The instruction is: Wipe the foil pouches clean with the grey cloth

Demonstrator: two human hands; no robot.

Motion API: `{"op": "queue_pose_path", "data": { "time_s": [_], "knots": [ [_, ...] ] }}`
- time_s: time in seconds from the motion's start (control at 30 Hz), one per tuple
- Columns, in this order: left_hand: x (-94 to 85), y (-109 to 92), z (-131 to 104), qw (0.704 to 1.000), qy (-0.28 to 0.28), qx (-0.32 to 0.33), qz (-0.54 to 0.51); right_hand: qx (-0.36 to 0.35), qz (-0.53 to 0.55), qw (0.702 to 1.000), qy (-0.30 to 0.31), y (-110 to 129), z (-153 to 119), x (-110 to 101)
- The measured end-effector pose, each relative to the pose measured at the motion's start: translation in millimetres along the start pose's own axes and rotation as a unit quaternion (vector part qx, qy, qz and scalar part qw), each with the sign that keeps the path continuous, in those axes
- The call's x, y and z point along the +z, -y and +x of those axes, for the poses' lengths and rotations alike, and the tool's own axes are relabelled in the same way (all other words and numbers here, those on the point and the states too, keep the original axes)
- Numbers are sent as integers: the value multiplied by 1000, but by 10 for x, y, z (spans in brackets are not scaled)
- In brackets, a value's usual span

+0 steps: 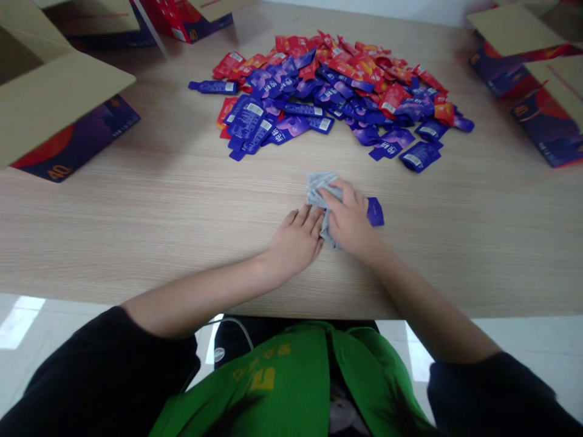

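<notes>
My right hand point(350, 218) presses a crumpled grey cloth point(319, 186) down with its fingers bent over it. Beneath that hand lies a purple sachet point(376, 212); only its right end shows clearly, and the hand and cloth cover the rest. Just to the left, my left hand point(295, 239) rests flat on the table, its fingers stretched out and their tips at the cloth's edge. Whether those fingertips press on the sachet's hidden end, I cannot tell. Farther back is a wide heap of purple sachets point(291, 130) and red sachets point(393, 97).
The wooden table point(113, 237) carries open cardboard boxes on both sides: a large left box point(73, 145), a red box point(177, 21) behind it, and a right box point(546, 124). Their flaps stick out over the tabletop. The table's front edge runs close to my body.
</notes>
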State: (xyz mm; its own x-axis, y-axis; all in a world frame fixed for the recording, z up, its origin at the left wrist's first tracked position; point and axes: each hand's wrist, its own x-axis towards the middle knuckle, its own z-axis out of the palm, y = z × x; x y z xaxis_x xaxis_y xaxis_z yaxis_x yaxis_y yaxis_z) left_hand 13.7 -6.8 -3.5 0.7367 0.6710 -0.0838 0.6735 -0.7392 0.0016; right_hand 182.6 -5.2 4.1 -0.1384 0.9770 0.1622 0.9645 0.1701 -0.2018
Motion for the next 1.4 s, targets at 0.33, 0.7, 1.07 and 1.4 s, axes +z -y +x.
{"op": "queue_pose_path", "data": {
  "time_s": [0.33,0.7,1.07,1.4],
  "knots": [
    [-20,-23,-1,1000,12,-3,1,96,-88,991,-17,-402,-274,-17],
    [-19,-12,7,1000,14,3,11,117,16,987,-107,-797,-375,-41],
    [-22,-12,-2,1000,-3,-1,2,9,-61,998,17,27,-83,49],
    [-28,-18,15,1000,20,0,3,127,-99,987,-28,-653,-463,-47]
  ]
}}
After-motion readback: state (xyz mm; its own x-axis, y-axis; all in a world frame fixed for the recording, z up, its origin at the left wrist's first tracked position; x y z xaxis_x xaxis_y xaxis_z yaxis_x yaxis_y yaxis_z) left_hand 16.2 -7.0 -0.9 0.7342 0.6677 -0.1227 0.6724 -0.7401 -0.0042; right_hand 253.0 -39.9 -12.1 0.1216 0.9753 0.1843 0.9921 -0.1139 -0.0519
